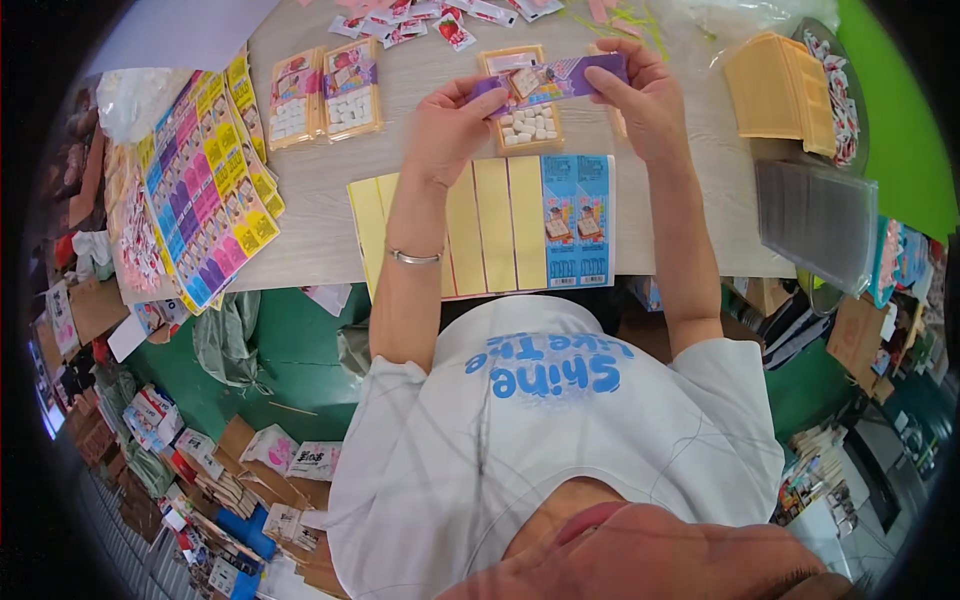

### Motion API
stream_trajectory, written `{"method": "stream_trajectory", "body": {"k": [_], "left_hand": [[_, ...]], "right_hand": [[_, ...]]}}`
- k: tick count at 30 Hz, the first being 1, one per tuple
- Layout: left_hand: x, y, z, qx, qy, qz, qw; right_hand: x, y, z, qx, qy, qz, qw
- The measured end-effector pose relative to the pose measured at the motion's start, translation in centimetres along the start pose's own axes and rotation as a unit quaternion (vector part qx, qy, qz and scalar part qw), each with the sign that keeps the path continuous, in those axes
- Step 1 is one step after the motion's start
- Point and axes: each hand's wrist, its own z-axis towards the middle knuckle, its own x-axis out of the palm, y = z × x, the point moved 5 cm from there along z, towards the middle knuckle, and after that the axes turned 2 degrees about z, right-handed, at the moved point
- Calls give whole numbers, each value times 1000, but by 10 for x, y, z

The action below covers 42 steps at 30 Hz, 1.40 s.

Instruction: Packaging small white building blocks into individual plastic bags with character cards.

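Observation:
A purple printed label strip [552, 84] is stretched level between my two hands, above the table. My left hand [452, 122] pinches its left end between thumb and fingers. At the other end, my right hand [645, 105] grips it the same way. Just under the strip lies a shallow pale-orange tray with small white pieces [528, 127], partly covered by the strip. Another tray is mostly hidden behind my right hand. Nearer me, between my forearms, lies a label sheet [480, 228] with bare yellow backing and blue labels at its right side.
Two filled trays with printed bands [352, 88] lie at left, beside stacked colourful label sheets [205, 185]. Strawberry-printed sachets [400, 14] are strewn at the far edge. At right are nested orange trays [778, 90], a dish of sachets [842, 100] and stacked clear plastic covers [815, 222].

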Motion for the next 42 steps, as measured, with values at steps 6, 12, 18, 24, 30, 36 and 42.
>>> {"method": "stream_trajectory", "body": {"k": [6, 12, 18, 24, 30, 36, 42], "left_hand": [[-16, -20, 16, 63, -65, 447, 890], [-26, -12, 43, 13, -102, 495, 863], [-2, -20, 31, 6, -167, 634, 755], [6, -20, 23, -3, -158, 610, 777], [32, -7, 14, 97, -240, 665, 700], [16, -10, 22, 99, -248, 568, 779], [-10, 13, 41, 28, -120, 401, 908]], "right_hand": [[1, -32, 18, -41, -26, -195, 980], [4, -37, 21, -43, -81, -311, 946], [9, -41, 24, -76, -84, -443, 889], [18, -35, 22, -70, -73, -466, 879], [15, -42, 20, -107, -93, -506, 851], [31, -12, 9, -3, -108, -426, 898], [14, -34, 13, -74, -97, -445, 887]]}}
